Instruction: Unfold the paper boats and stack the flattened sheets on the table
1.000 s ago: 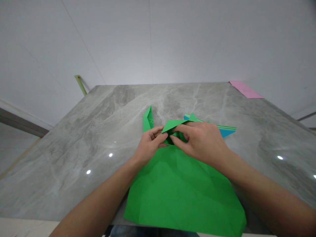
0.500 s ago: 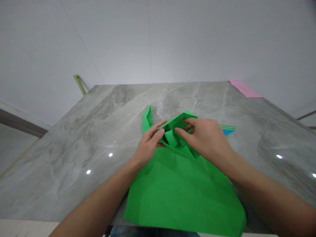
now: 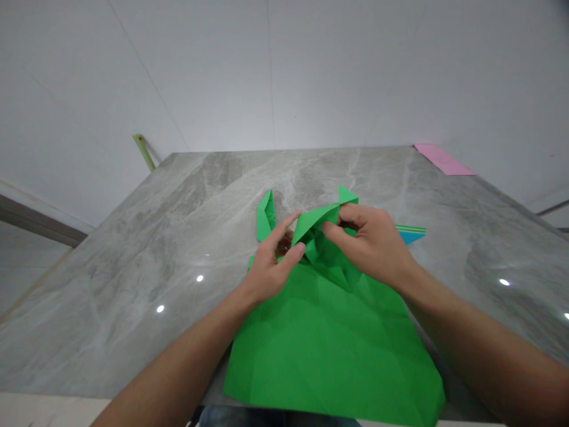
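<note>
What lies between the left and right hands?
In the head view, folded green paper lies between the left hand and the right hand, which pinches it.

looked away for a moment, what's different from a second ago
The right hand has moved slightly away from the person, carrying the pinched fold of the green paper with it. The left hand has spread its thumb and index finger wider. The left end of the blue paper is now hidden. The small green piece and pink paper stayed put.

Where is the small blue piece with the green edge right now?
In the head view, the blue piece shows right of centre on the grey tabletop, just right of the right hand, which partly hides it.
</note>
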The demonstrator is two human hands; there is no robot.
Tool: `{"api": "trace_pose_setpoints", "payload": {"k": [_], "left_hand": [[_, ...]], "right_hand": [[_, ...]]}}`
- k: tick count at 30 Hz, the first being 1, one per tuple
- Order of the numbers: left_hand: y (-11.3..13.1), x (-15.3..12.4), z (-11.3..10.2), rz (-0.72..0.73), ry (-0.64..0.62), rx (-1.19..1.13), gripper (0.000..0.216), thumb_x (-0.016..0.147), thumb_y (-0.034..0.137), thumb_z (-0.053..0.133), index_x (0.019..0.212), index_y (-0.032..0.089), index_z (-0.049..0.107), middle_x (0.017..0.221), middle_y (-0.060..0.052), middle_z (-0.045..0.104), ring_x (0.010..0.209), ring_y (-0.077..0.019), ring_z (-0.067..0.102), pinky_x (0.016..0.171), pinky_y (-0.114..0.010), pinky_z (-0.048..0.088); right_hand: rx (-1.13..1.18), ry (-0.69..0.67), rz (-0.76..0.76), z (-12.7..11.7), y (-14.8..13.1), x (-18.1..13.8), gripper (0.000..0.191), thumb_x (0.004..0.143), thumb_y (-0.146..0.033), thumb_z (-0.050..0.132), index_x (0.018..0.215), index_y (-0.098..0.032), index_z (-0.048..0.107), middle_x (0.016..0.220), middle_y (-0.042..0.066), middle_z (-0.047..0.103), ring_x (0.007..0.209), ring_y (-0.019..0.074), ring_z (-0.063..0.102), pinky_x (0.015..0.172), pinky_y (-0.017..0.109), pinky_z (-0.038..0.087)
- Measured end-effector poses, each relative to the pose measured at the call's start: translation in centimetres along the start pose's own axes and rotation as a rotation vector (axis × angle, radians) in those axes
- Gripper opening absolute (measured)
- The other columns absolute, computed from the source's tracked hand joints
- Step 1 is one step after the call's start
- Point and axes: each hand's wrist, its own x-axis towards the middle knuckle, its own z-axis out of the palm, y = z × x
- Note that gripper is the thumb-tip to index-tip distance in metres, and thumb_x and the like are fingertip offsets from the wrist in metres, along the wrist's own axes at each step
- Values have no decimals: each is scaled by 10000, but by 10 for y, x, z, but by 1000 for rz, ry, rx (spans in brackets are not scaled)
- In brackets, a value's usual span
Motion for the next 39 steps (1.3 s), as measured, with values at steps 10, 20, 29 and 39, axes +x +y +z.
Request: {"api": "trace_pose_setpoints", "payload": {"k": [10,20,29,39], "left_hand": [[2,0,-4,265,25,336,634,939,450,577,1505,232,393,1173,-105,639,951,-222,599,823,-365,500],[-1,1,-3,230,11,216,534,1017,450,413,1496,214,433,1468,-116,534,1361,-276,481,1139,-437,358],[2,2,4,81,14,98,460,1044,415,356,1420,222,537,1439,-85,572,1353,-253,502,1174,-453,340],[-4,-3,4,200,-41,385,508,1046,358,312,1500,148,401,1452,-154,535,1366,-253,474,1169,-472,336]], "right_hand": [[533,-105,127,-9,-2,-1,304,668,-246,525,435,-227,331,442,-60,239,417,68,194,404,248,151],[338,-203,-146,2,0,-8,321,772,-303,701,909,-240,418,814,-5,526,716,162,546,637,298,445],[117,-157,-106,14,6,-5,534,734,-279,737,1036,-242,299,842,3,623,709,184,599,636,296,444],[-17,-119,51,23,-4,-8,213,724,-277,638,878,-208,508,852,62,677,779,224,630,675,319,454]]}}
